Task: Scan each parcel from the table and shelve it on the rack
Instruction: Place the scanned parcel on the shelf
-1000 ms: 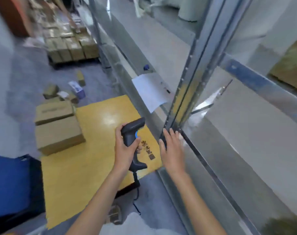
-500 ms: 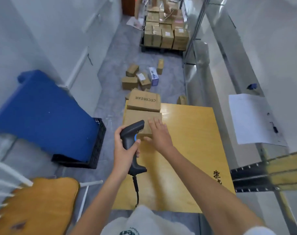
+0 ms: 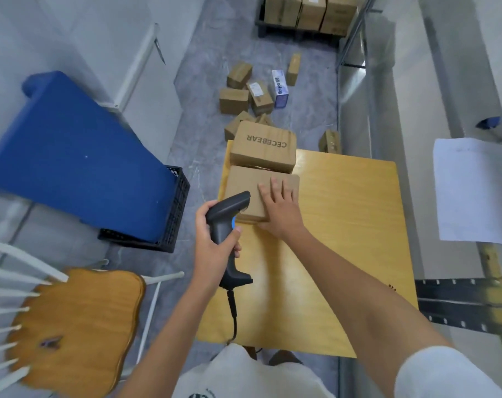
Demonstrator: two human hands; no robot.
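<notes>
Since half a second ago, barely shifted: right hand [image 3: 278, 209] still flat on near parcel [image 3: 245, 188], view drawn a little closer; a full second back, that hand lay against the rack upright.

Right-hand fingers [image 3: 274, 186] straight, slightly spread, lying on parcel's top face; thumb down along near edge. No curl round the box visible.

Left hand [image 3: 213, 245] wrapped round grip of black scanner [image 3: 228, 222], thumb close by blue button. Scanner head tipped toward near parcel, overlapping its near left corner in view; contact not discernible. Cable [image 3: 232, 317] hanging from scanner base toward body.

Near parcel: plain brown carton on far left part of yellow table [image 3: 344, 239]. Second parcel [image 3: 264, 146], printed CECEBEAR, just beyond it, touching or nearly so, at table's far edge.

Rack [image 3: 393, 90] along right side, pale shelf running away from viewer; white sheet of paper [image 3: 473, 191] lying on it, dark perforated upright [image 3: 468, 308] nearer.

Floor beyond table: scatter of small cartons [image 3: 245, 90], one blue-and-white box [image 3: 279, 87] among them; stacked cartons [image 3: 310, 12] on a dark pallet further off.

Left of table: blue sheet [image 3: 71, 159] draped over black crate [image 3: 175, 214]. Wooden chair [image 3: 71, 328] with white spindles at near left.
</notes>
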